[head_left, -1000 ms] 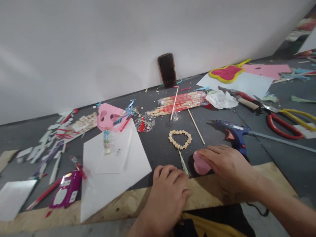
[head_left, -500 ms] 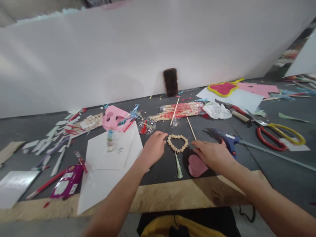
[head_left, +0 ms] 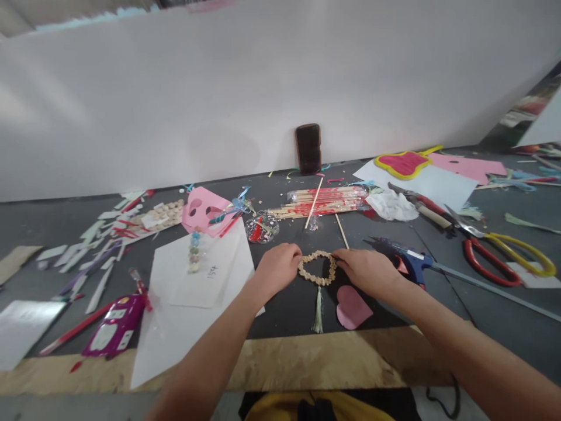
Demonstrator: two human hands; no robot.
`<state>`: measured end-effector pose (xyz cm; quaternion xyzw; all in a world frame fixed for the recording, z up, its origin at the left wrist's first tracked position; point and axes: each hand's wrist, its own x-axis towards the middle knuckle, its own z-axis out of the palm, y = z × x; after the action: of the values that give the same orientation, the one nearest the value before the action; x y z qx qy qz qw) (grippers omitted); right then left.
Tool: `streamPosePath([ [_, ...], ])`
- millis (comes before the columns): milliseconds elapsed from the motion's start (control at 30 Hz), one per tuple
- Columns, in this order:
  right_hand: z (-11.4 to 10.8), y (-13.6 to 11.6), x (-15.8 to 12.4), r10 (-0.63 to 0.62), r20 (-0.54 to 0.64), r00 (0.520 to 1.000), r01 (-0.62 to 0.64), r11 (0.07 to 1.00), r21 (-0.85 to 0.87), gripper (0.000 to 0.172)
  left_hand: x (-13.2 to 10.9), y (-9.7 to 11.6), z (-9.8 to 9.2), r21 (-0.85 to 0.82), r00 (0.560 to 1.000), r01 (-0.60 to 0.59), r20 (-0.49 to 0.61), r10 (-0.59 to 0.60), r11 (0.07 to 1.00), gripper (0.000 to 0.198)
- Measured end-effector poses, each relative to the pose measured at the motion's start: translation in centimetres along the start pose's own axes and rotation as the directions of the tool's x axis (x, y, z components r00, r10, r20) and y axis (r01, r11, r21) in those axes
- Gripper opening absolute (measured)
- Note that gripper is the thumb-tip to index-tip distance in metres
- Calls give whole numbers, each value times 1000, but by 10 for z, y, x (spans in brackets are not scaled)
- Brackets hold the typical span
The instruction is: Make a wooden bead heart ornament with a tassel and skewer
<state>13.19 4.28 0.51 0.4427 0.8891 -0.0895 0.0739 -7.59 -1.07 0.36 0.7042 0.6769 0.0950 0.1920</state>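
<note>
A beaded bracelet (head_left: 323, 281) of pale beads lies in a loop on the dark tabletop, its light green tassel (head_left: 318, 313) trailing toward me. My left hand (head_left: 280, 264) grips the loop's left edge with its fingertips closed together. On the opposite edge, my right hand (head_left: 362, 268) pinches the beads between thumb and fingers. Just below the right hand is a pink paper heart (head_left: 352, 308). A thin wooden stick (head_left: 342, 231) points away from me, its near end by my right fingers.
A glue gun (head_left: 407, 260), scissors (head_left: 495, 245) and pliers (head_left: 427, 207) lie to the right. Wrapped sticks (head_left: 322, 202) and a phone (head_left: 308, 148) are ahead. White paper (head_left: 169, 321), a pink mask (head_left: 204, 210) and a purple packet (head_left: 114, 327) occupy the left.
Both hands have closed in on the beaded bracelet and taken hold of its sides. The loop's shape has gone from heart-like to flatter and wider. My right hand has moved off the paper heart.
</note>
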Motion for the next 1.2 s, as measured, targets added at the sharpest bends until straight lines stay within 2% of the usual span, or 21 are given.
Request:
streamPosePath([
  [233,-9,1,4,11,-19,1000,-11,1000,-11,32,3,-3,1,-33,999,34,-11,-34,999,23],
  [433,-7,8,-2,30,-41,999,-30,1000,1,31,-3,-8,-1,-51,1000,23,17,-22,998,26],
  [600,-7,8,-9,27,-62,998,-26,999,26,31,-3,-2,-1,-40,1000,17,24,-16,999,27],
  [800,-4,6,-22,0,-117,993,11,995,95,29,13,11,4,48,1000,13,27,-14,999,25],
  [967,-1,10,-30,-1,-132,991,20,989,147,29,20,14,5,123,998,-50,55,43,991,15],
  [1200,5,15,-37,-2,-218,976,33,990,137,28,23,18,-10,265,994,-104,12,105,959,13],
])
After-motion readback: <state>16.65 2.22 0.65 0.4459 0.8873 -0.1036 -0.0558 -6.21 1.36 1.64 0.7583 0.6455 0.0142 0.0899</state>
